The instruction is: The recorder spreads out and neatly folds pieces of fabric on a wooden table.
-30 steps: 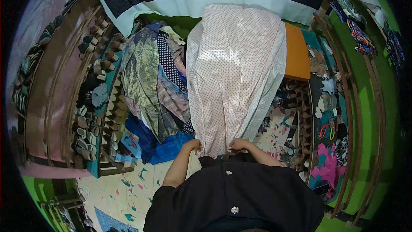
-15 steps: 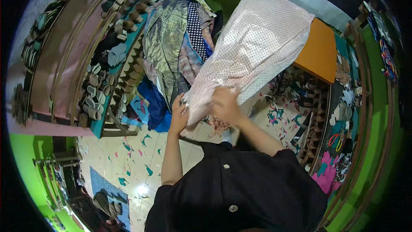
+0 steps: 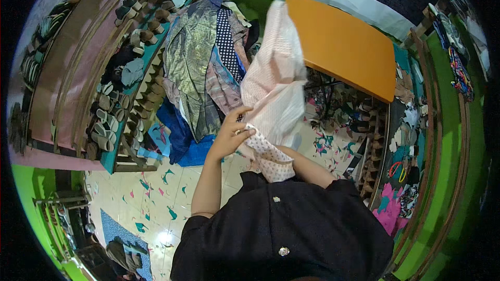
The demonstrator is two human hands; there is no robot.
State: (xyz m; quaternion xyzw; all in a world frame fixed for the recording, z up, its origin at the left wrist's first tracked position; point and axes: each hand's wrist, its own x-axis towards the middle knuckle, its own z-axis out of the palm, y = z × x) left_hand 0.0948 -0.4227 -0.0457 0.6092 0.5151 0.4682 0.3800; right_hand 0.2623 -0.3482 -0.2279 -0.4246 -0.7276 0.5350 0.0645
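A pale pink cloth with small dark dots (image 3: pixel 274 80) hangs in folds in front of me, its far end beside the orange tabletop (image 3: pixel 345 44). My left hand (image 3: pixel 233 134) pinches its near left edge between thumb and fingers. A turned-over flap of the cloth covers my right hand, leaving only the forearm in sight, so its fingers are hidden. Just beyond my left hand lies a heap of fabrics, among them a shiny olive-gold cloth (image 3: pixel 192 54) and a navy cloth with white dots (image 3: pixel 228 39).
On the left, a teal-edged rack (image 3: pixel 136 86) carries several shoes and shoe forms. Blue fabric (image 3: pixel 182 138) hangs below the heap. Coloured scraps (image 3: pixel 166 177) litter the tiled floor. Along the right, a bench holds scraps, a pink cloth (image 3: pixel 386 208) and scissors with red and yellow handles (image 3: pixel 399 171).
The dotted cloth has been drawn off the orange tabletop toward me and bunched narrower. My right hand has gone behind its folded flap. My left hand has shifted slightly right.
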